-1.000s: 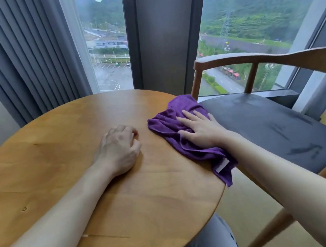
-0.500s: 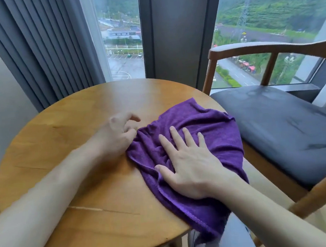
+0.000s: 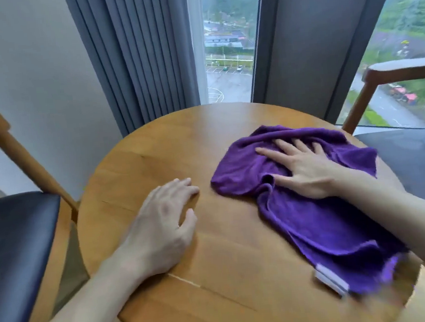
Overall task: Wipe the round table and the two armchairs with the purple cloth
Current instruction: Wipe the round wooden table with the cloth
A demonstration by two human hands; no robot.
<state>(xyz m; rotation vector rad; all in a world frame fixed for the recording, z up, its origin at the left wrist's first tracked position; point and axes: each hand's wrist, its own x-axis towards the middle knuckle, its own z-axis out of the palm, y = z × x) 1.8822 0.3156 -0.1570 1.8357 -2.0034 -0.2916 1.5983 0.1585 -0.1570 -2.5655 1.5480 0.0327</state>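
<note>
Since half a second ago the left hand (image 3: 158,232) has let go of the cloth edge it was touching and now lies on bare wood with a gap between it and the cloth; the view has swung left, so a second chair shows at 9 o'clock. The crumpled purple microfibre cloth (image 3: 311,219) lies on the round honey-coloured wooden table (image 3: 169,149), spread from about 2 o'clock on the tabletop down to 5 o'clock, where its white label sits by the rim; the right hand (image 3: 302,168) presses flat on the cloth's far part, fingers straight and spread, gripping nothing. The left hand rests palm down near the table's middle, fingers loosely bent, holding nothing. The wooden armchair with a dark padded seat (image 3: 13,245) stands at 9 o'clock, just beside the table; the other wooden armchair with a dark seat (image 3: 411,151) stands at 3 o'clock. Grey pleated curtains (image 3: 132,52) hang at 11 o'clock beside the window (image 3: 229,43).
</note>
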